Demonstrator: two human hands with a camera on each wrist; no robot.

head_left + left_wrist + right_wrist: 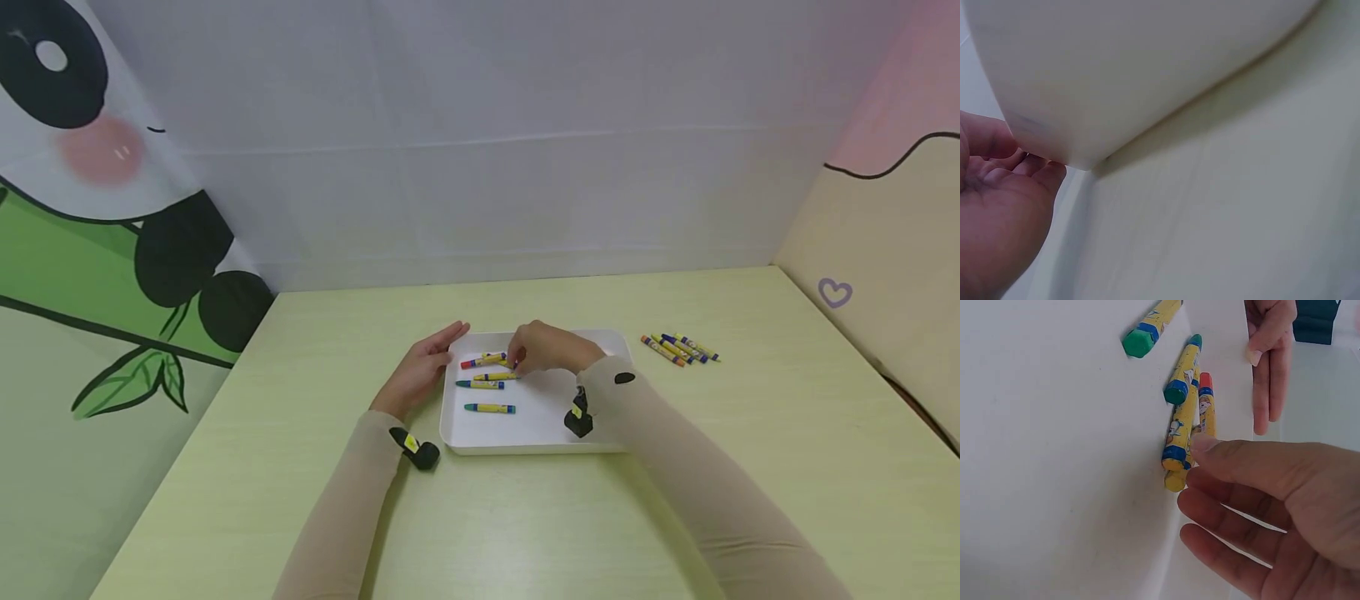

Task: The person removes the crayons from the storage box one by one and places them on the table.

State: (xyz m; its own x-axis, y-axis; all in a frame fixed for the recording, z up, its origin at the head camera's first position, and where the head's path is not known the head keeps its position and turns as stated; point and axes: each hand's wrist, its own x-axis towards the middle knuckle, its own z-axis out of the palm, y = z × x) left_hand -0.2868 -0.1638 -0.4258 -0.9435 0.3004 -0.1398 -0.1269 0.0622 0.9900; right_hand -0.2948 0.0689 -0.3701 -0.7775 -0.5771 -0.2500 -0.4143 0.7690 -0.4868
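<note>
A white tray [536, 429] holds several crayons with yellow wrappers and blue bands. My left hand [422, 367] rests along the tray's left edge; in the right wrist view its fingers [1277, 375] lie straight beside the wall, the thumb at the rim. Over the tray's far side, my right hand [547, 346] pinches a crayon in the cluster between thumb and forefinger, its end mostly hidden by the thumb [1229, 456]. Around it lie a red crayon [1206, 403], a yellow crayon [1179, 431] and a green crayon [1183, 372]. A second green crayon [489, 408] lies apart, nearer me.
More crayons [678, 348] lie in a loose group on the pale wooden table [525, 525], right of the tray. A grey cloth [487, 200] hangs behind the table's far edge. Printed panels [862, 250] stand at both sides.
</note>
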